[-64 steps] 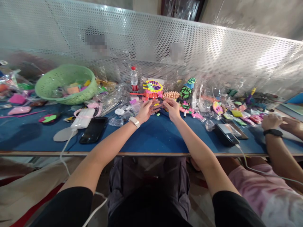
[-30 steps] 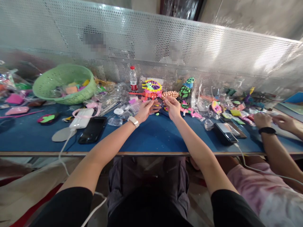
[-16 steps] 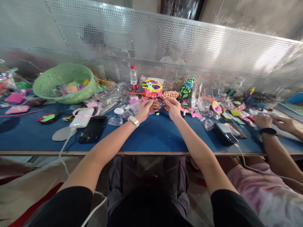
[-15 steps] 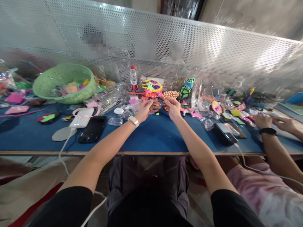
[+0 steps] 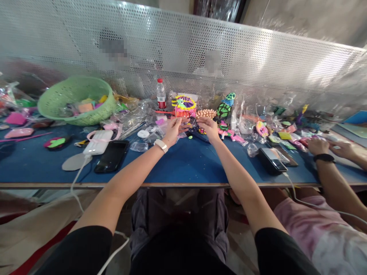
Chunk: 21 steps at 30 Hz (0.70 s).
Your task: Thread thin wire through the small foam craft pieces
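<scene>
My left hand (image 5: 174, 131), with a white band at its wrist, hovers over the blue table with its fingers spread. Facing it, my right hand (image 5: 210, 128) has its fingers stretched toward the left; no held thing can be made out in either hand. Just behind them stands a yellow, purple and green modelled figure (image 5: 184, 102) on an orange-red base. A tan spiky piece (image 5: 206, 113) lies behind my right hand, with a black-and-green turtle-like figure (image 5: 224, 109) beyond it. A small green bit (image 5: 190, 137) lies between the hands.
A green basket (image 5: 46, 109) with coloured packets stands left. Nearer are a white power bank (image 5: 99, 142) and a black phone (image 5: 111, 156). A red-capped bottle (image 5: 161, 93) stands at the back. On the right are a black device (image 5: 272, 162) and another person's hands (image 5: 319, 147).
My right hand's fingers have gone from bent together to stretched out. My left hand has shifted slightly up and left. The view has moved a little.
</scene>
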{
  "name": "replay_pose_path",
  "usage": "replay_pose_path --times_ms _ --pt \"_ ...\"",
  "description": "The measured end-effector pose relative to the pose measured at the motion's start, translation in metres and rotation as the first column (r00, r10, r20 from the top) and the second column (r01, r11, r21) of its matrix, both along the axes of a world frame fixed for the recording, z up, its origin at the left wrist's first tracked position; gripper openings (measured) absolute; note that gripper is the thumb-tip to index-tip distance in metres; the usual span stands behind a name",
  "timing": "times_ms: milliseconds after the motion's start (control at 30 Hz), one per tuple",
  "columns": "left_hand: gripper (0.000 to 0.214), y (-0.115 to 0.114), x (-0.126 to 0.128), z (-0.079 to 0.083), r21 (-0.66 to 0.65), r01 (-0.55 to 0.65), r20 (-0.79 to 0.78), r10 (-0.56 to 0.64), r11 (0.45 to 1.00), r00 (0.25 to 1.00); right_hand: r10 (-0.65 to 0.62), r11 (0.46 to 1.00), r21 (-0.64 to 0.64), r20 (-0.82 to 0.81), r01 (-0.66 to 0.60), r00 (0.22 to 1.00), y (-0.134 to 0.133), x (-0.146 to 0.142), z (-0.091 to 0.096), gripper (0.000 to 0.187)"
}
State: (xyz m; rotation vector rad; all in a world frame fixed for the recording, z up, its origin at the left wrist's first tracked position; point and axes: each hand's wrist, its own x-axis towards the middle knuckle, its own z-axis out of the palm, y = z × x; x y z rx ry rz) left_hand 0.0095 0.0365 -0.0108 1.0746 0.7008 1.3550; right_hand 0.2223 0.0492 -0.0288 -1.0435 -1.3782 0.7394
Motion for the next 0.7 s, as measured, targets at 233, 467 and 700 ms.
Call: replay_pose_path --times_ms 233,467,700 --pt "0.021 0.005 -0.003 0.0 0.005 -0.017 -0.023 0.017 1.0 1.0 0.022 0.993 -0.072 0.888 0.092 0.459 -0.002 0.019 -0.009 0.079" --pt "0.02 0.009 -0.005 0.0 -0.001 -0.025 0.003 0.025 1.0 1.0 0.012 0.994 -0.051 0.936 0.099 0.352 0.007 0.017 -0.014 0.078" --pt "0.029 0.021 -0.016 0.0 -0.001 -0.08 0.059 0.08 0.997 0.995 -0.083 0.995 0.06 0.923 0.074 0.376 0.01 0.02 -0.012 0.073"
